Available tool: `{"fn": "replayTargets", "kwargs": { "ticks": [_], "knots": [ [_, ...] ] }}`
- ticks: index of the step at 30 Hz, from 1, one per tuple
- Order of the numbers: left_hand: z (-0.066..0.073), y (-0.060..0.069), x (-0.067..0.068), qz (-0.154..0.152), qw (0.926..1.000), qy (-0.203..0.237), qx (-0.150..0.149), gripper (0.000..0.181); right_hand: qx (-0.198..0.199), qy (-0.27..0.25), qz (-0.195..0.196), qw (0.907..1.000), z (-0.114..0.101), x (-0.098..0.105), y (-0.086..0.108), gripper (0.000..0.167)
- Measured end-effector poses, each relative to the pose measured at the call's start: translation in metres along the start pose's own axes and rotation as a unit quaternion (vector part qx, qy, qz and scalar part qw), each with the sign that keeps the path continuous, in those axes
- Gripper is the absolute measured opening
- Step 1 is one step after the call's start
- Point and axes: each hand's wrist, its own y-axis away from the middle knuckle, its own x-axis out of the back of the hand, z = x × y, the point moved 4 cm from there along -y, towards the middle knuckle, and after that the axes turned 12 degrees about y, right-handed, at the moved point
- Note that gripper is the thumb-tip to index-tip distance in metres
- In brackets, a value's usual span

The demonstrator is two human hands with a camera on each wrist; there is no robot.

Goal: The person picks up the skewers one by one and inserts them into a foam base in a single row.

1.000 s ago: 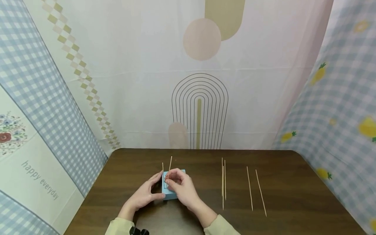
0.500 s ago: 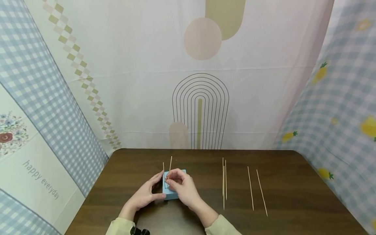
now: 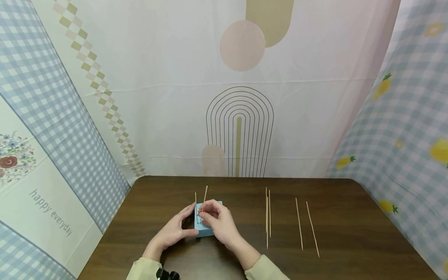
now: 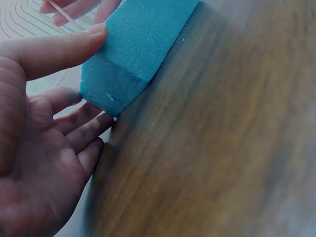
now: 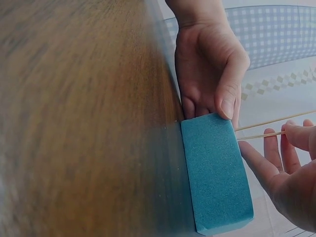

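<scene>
A light blue foam block (image 3: 205, 233) lies on the brown table, its near side blue-green in the right wrist view (image 5: 217, 173). My left hand (image 3: 174, 230) grips its left end, thumb on the near side and fingers at the far side. Above the block, my right hand (image 3: 221, 223) pinches a thin wooden skewer (image 3: 205, 193) between thumb and fingertips; the skewer leans slightly right, and its lower end meets the block's top. Left of it, another skewer (image 3: 196, 199) stands upright in the block. In the right wrist view, the pinched skewer (image 5: 260, 136) runs below the other one.
Several loose skewers lie on the table (image 3: 238, 194) to the right: a close group (image 3: 267, 217), then a single one (image 3: 299, 223) and another (image 3: 312, 229) farther right. A patterned cloth (image 3: 175, 116) hangs behind the table, with checked cloths at both sides.
The pinched skewer's top has tilted slightly to the right, and my right fingers have shifted a little with it. My left hand keeps its hold on the block.
</scene>
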Motion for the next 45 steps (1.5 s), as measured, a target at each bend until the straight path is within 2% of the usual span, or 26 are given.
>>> {"fn": "replayTargets", "kwargs": {
  "ticks": [7, 18, 25, 38, 45],
  "knots": [
    [0.0011, -0.0008, -0.0004, -0.001, 0.9999, 0.009, 0.006, 0.102, 0.0, 0.009, 0.002, 1.0, 0.0006, 0.0011, 0.0002, 0.008],
    [0.0018, 0.0009, -0.0006, -0.004, 0.9999, 0.013, 0.009, 0.102, 0.013, 0.064, 0.006, 0.9978, 0.0037, 0.0003, 0.0007, 0.005],
    [0.0015, 0.0011, -0.0007, -0.005, 0.9999, 0.013, 0.01, 0.102, 0.018, 0.131, 0.012, 0.9912, 0.0065, 0.0012, -0.0013, 0.005],
    [0.0067, 0.0024, 0.0004, 0.0, 0.9999, 0.009, 0.011, 0.098, 0.016, 0.193, 0.008, 0.9811, 0.0095, 0.0023, -0.0051, 0.006],
    [0.006, 0.0021, 0.0009, -0.003, 0.9999, 0.007, 0.011, 0.098, 0.014, 0.206, 0.002, 0.9784, 0.0073, 0.0018, -0.0039, 0.005]
  ]
}}
